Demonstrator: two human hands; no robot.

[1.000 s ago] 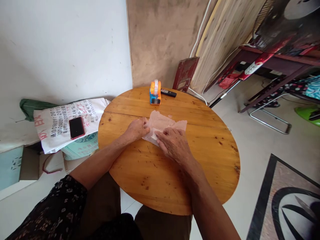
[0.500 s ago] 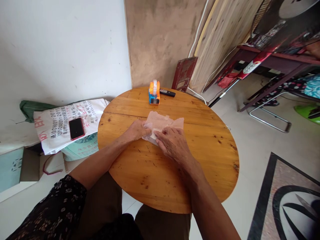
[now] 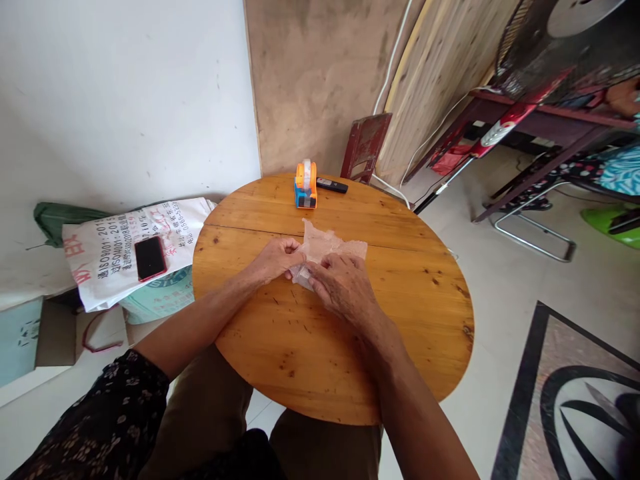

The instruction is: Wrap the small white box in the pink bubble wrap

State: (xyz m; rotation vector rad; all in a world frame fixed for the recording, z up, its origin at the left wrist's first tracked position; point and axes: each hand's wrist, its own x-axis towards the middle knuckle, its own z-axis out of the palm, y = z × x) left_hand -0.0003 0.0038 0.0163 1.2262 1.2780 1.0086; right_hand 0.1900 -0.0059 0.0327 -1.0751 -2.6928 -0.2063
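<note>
- Hands work a thin, wrinkled pinkish sheet [image 3: 331,245] that lies near the middle of a round wooden surface [image 3: 350,360], in front of the seated person.
- Left hand [image 3: 273,259] has its thumb and fingers closed on the sheet's near-left edge.
- Right hand [image 3: 341,283] lies over the near corner with its fingers bent down onto it; whether they pinch or only press cannot be told.
- So flimsy a sheet seems to want a light, even pull from both hands, low against the wood, so that it neither tears nor bunches. The far part lies loose and could lift.
- Orange tape dispenser [image 3: 305,185] and dark remote [image 3: 331,186] sit well apart at the far rim, out of the hands' way.
</note>
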